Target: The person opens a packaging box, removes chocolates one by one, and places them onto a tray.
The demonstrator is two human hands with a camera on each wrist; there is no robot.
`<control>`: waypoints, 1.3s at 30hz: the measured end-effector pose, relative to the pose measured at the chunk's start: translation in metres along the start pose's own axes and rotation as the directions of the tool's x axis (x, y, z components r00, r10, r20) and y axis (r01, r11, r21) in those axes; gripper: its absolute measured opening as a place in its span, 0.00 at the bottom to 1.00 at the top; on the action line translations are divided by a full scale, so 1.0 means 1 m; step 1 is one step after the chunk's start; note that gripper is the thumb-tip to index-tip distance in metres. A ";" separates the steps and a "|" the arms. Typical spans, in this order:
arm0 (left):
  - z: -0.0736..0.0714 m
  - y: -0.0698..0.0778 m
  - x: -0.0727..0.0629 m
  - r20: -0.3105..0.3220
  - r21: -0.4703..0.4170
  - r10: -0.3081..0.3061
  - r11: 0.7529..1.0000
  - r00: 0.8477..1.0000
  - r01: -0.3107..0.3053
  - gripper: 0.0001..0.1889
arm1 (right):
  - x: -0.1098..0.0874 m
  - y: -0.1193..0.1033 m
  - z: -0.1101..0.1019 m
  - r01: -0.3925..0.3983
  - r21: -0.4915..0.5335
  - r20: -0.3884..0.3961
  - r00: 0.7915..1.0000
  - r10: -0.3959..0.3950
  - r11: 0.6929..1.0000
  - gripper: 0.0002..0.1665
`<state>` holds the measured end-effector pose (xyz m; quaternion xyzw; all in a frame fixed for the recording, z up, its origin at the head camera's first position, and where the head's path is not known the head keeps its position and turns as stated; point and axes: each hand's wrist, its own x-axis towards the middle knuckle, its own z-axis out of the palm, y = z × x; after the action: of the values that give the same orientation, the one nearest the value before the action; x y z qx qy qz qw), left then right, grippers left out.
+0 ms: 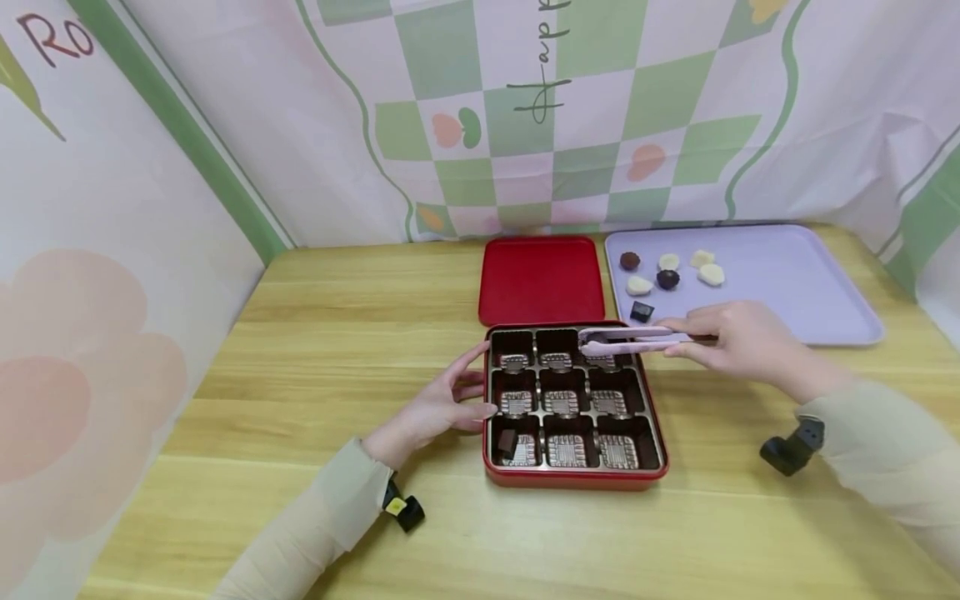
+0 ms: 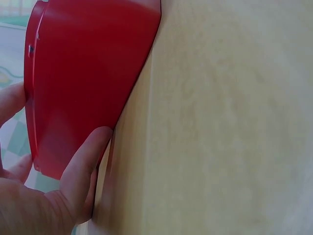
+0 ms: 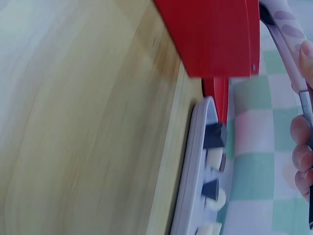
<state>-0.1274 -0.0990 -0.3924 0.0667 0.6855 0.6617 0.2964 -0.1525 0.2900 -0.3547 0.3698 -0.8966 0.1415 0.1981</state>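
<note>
A red box (image 1: 577,482) with a dark divided insert stands on the table. A dark chocolate piece (image 1: 507,442) sits in its near left compartment. My left hand (image 1: 438,407) touches the box's left side, with its thumb and forefinger stretched out along it; the left wrist view shows the thumb (image 2: 88,156) against the red wall. My right hand (image 1: 738,342) grips light purple tongs (image 1: 637,340), whose tips are inside the box over the far right compartments. Whether the tips hold a chocolate, I cannot tell.
Behind the box lies a red lid (image 1: 542,279). To its right is a lilac tray (image 1: 795,287) bearing several white and dark chocolates, including a square dark one (image 1: 641,312) by the near edge. A printed cloth (image 1: 517,179) hangs behind the table.
</note>
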 end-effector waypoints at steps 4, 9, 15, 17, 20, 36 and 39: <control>0.000 0.000 0.000 0.000 0.006 0.004 1.000 1.000 -0.004 0.48 | -0.010 0.007 -0.005 -0.053 -0.027 -0.013 0.999 0.053 0.998 0.23; 0.000 0.000 -0.001 0.002 0.009 0.007 1.000 1.000 -0.007 0.47 | -0.020 0.019 -0.008 -0.076 -0.058 -0.043 0.996 0.073 0.995 0.23; 0.000 -0.001 0.000 0.006 0.004 0.009 1.000 1.000 -0.009 0.47 | -0.033 0.030 -0.012 -0.120 -0.092 -0.062 0.992 0.115 0.989 0.24; 0.000 -0.001 0.000 0.009 0.000 0.009 1.000 1.000 -0.009 0.47 | -0.036 0.033 -0.014 -0.149 -0.101 -0.058 0.988 0.144 0.984 0.24; -0.001 -0.002 0.000 0.012 -0.004 0.012 1.000 1.000 -0.012 0.47 | -0.039 0.036 -0.017 -0.190 -0.100 -0.048 0.981 0.186 0.977 0.23; 0.000 0.000 -0.001 -0.001 -0.005 0.010 1.000 1.000 -0.010 0.48 | -0.053 0.059 -0.026 -0.489 -0.090 0.079 0.865 0.495 0.868 0.23; 0.000 0.000 -0.001 0.002 -0.003 0.008 1.000 1.000 -0.008 0.48 | -0.057 0.064 -0.026 -0.518 -0.091 0.098 0.845 0.525 0.850 0.24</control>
<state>-0.1265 -0.0991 -0.3924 0.0697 0.6840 0.6638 0.2943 -0.1552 0.3782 -0.3650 0.1138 -0.9774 0.1404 0.1095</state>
